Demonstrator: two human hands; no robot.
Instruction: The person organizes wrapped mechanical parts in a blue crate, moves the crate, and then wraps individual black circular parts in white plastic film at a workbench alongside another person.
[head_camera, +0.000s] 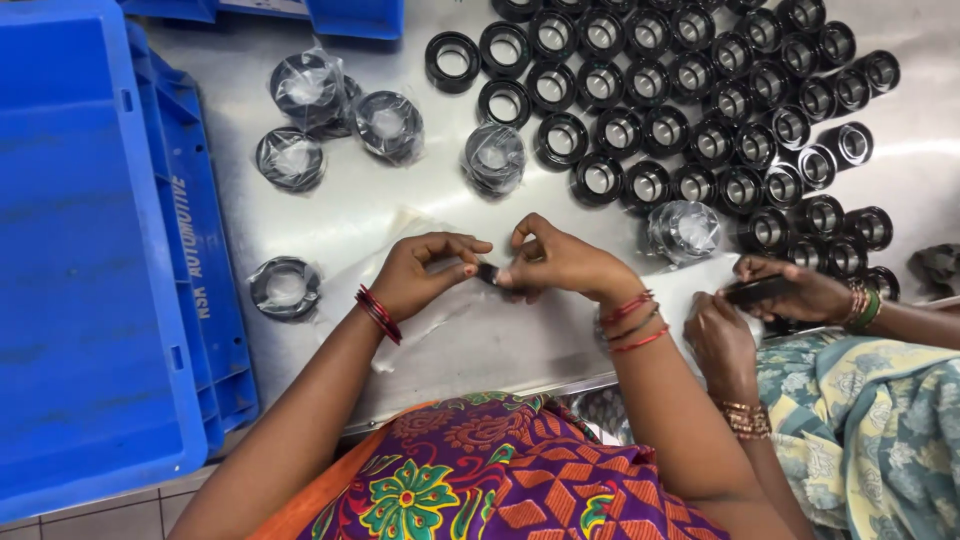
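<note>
Head view | left hand (425, 272) and right hand (560, 262) fingers pinched together on small black ring (487, 272), above near surface (470, 345) | wrapped rings (388, 125) few, far left | bare rings (700, 110) many, far right; most seemingly unwrapped.

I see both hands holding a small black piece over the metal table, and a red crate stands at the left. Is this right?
Not quite: the crate at the left is blue, not red, as the head view shows. Both the left hand and right hand do hold the small black piece over the metal table.
</note>
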